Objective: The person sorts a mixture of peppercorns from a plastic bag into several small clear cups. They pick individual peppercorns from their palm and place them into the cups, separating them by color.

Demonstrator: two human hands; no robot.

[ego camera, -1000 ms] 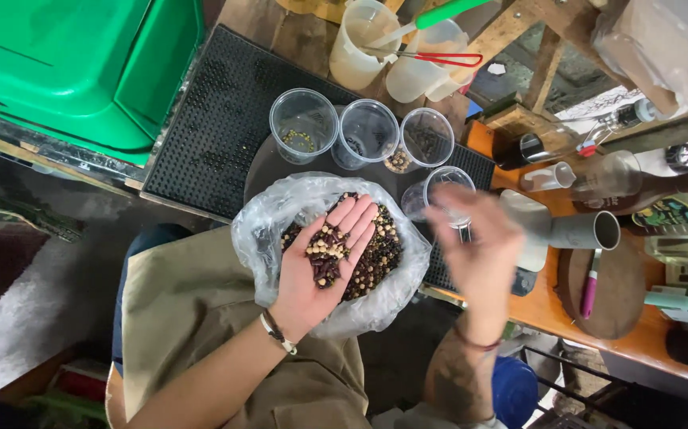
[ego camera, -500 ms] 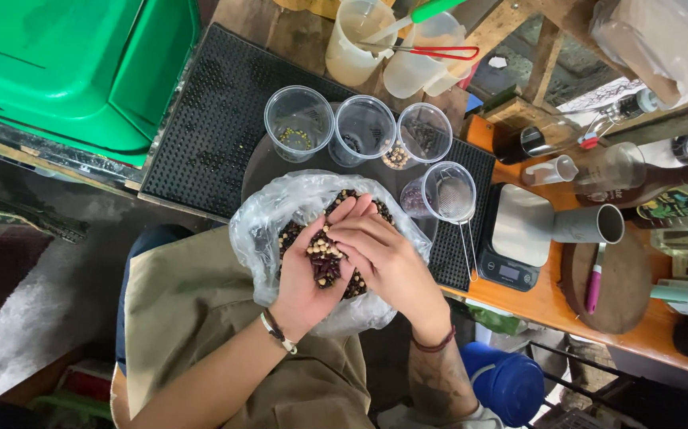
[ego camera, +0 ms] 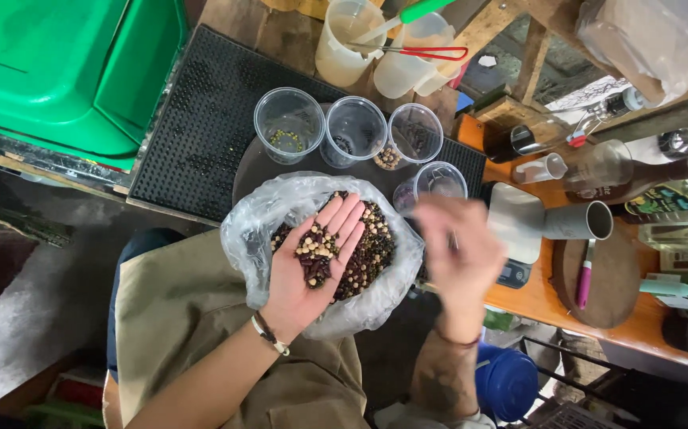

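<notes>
Beans (ego camera: 317, 253), dark and pale mixed, lie in a small heap on the left hand (ego camera: 312, 266), which is cupped palm up with its fingers spread, so its grip is open under the load. That hand rests over a clear plastic bag (ego camera: 252, 230) holding many more of the same beans, and the bag sits on the person's lap, against a tan apron (ego camera: 177, 318).

Half a second ago the right hand (ego camera: 459, 250) was down on the left palm, picking among the beans. Now it has come away to the right and blurs with motion just below the nearest clear cup (ego camera: 439, 181). Whether its grip is pinched on a bean or loose, I cannot tell through the blur. From that move I judge one pick is being carried off toward the cups.

Beyond the left hand's fingertips stand three more clear cups (ego camera: 353, 131) in a row on a black rubber mat (ego camera: 201, 119), close together, rims nearly touching. To the right of the right hand, a grey scale (ego camera: 516, 226) and a metal cup (ego camera: 578, 221) crowd the orange counter (ego camera: 566, 306). Open room lies between the two hands.
</notes>
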